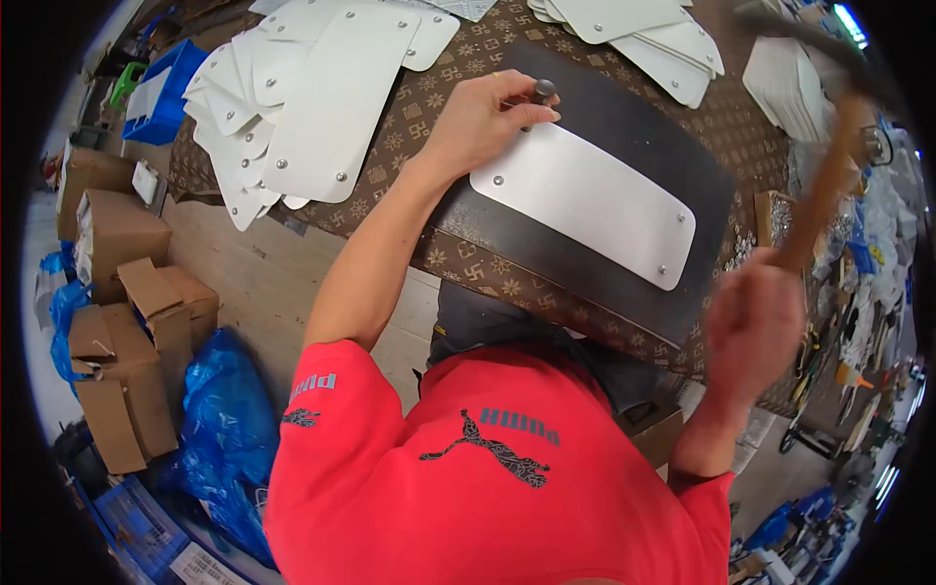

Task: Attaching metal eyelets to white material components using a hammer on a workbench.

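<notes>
A white panel [590, 205] with rounded corners lies on a thick black mat [653, 127]. Metal snaps or rivets show at three of its corners. My left hand [483, 119] pinches a short dark metal setting punch [543, 92] upright at the panel's far left corner. The fingers hide the punch's lower end and whatever sits beneath it. On the right, my right hand [756, 317] grips the wooden handle of a hammer [824, 195]. The hammer is raised, its head blurred by motion at the upper right, well apart from the punch.
Fanned white panels [336, 107] with metal fasteners lie on the patterned brown tablecloth [468, 44] at the far left, with more panels [648, 44] at the back. An open box of small metal parts [775, 214] stands at the right. Cardboard boxes [127, 380] and a blue bag [229, 419] sit on the floor.
</notes>
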`<control>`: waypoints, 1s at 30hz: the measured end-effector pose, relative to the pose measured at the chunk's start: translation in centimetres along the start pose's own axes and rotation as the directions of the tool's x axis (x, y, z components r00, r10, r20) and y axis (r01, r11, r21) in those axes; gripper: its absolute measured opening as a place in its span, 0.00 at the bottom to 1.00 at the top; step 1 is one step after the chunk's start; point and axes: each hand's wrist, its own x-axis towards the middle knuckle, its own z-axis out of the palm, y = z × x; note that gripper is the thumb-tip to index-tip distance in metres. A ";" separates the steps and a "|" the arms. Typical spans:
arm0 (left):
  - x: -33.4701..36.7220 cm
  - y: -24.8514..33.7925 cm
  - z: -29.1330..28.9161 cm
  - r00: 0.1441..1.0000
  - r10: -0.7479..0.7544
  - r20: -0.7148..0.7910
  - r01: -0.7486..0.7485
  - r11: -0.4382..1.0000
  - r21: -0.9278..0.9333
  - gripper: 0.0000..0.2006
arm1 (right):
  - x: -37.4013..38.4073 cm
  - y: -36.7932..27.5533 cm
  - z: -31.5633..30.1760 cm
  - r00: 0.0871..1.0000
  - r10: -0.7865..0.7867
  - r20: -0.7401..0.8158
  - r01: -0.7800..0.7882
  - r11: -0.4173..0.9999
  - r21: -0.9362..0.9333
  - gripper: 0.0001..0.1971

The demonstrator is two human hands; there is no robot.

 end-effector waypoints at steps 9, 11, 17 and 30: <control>-0.5 -0.2 0.3 0.993 0.101 -0.054 -0.099 0.994 0.048 0.11 | 3.1 3.2 3.6 0.898 0.102 0.428 0.094 0.906 -0.412 0.12; -0.1 -0.1 0.0 0.983 0.179 -0.045 -0.168 0.970 0.175 0.10 | 2.2 3.0 3.9 0.862 0.313 0.399 -0.171 0.920 -0.353 0.11; -4.2 2.6 -1.6 0.998 0.051 -0.043 -0.057 0.984 -0.166 0.08 | -1.6 1.7 0.5 0.926 0.273 0.261 -0.231 0.956 -0.179 0.10; -7.9 1.7 -1.4 0.999 0.035 0.003 -0.035 0.999 0.029 0.07 | -2.3 -0.6 0.5 0.872 -0.389 0.297 0.395 0.918 0.043 0.10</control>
